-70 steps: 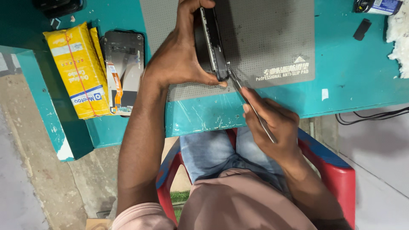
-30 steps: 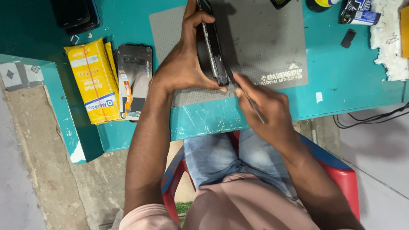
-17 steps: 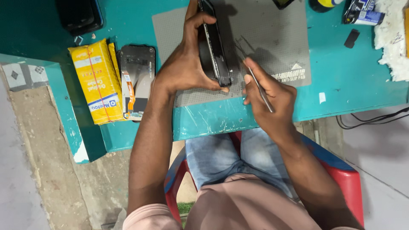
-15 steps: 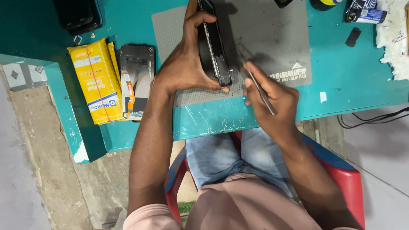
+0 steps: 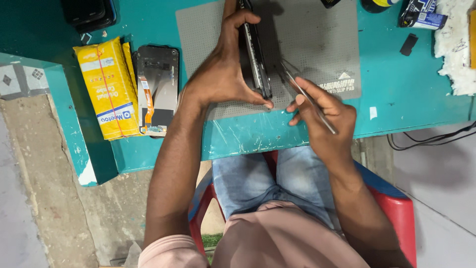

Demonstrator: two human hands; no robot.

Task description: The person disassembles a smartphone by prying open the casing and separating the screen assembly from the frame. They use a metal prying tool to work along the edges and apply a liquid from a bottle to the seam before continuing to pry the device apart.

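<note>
Left hand (image 5: 220, 79) fingers clamped on phone (image 5: 255, 49), held on edge over grey mat (image 5: 317, 44) on teal bench (image 5: 396, 99). Right hand (image 5: 325, 116) fingers pinch tweezers (image 5: 307, 97), tips just beside phone.

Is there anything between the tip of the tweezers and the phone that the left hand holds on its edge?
Nothing visible: the tweezers in the right hand point across bare grey mat to the phone.
</note>
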